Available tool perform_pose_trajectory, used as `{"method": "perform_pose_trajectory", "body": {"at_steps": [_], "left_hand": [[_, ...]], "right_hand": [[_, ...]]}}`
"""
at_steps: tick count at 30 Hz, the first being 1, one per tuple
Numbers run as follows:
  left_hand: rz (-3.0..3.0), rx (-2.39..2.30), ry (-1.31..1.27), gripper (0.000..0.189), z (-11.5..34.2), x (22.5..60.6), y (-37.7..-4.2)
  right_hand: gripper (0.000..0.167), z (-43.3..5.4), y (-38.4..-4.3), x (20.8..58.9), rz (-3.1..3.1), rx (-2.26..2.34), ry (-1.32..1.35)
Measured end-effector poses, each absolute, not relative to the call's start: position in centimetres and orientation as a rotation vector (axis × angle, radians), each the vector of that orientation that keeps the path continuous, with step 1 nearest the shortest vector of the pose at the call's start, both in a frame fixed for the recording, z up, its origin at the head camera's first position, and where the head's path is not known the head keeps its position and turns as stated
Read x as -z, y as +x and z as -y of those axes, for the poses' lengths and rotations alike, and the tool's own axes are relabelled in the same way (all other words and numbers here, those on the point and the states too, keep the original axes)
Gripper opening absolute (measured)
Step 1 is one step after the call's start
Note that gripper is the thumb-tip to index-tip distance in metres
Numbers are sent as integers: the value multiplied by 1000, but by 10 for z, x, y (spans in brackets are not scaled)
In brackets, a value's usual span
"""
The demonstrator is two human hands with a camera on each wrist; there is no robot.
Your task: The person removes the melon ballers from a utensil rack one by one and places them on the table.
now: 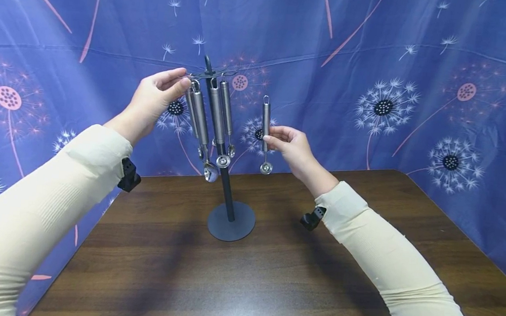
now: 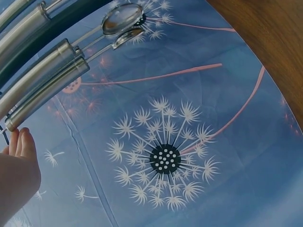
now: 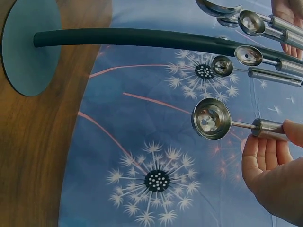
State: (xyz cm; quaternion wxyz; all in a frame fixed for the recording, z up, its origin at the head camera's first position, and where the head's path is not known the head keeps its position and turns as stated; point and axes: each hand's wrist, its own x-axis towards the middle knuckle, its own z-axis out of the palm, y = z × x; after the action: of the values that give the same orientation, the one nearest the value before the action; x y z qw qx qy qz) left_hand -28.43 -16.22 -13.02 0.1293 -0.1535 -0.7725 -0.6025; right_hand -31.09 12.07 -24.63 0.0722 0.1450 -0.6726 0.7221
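My right hand (image 1: 293, 149) pinches the handle of a steel measuring spoon (image 1: 266, 124), held upright with its round bowl down, to the right of a black hanging rack (image 1: 228, 188) and apart from it. In the right wrist view, the bowl (image 3: 211, 119) faces the camera. Several more steel measuring spoons (image 1: 216, 108) hang by loops from the rack's top hooks, bowls downward. My left hand (image 1: 152, 98) is at the top left of the rack, thumb and forefinger pinching a hook arm beside the hanging handles. In the left wrist view, its fingertips touch near a handle end (image 2: 12, 124).
The rack's round base (image 1: 230, 228) stands on a brown wooden table (image 1: 243, 276). Behind the table hangs a blue cloth (image 1: 312, 83) with a dandelion print. A small black camera is strapped to each sleeved wrist.
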Motion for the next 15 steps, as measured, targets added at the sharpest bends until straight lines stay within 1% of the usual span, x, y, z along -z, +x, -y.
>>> {"method": "perform_pose_trajectory", "body": {"at_steps": [4,15], "left_hand": [[2248,1767,-467,69,163,130,-286],[2301,1741,-525,63,170,130,-286]], "right_hand": [[33,-123,-312,249,2019,-2175,444],[32,-128,-312,253,2044,-2167,408]]}}
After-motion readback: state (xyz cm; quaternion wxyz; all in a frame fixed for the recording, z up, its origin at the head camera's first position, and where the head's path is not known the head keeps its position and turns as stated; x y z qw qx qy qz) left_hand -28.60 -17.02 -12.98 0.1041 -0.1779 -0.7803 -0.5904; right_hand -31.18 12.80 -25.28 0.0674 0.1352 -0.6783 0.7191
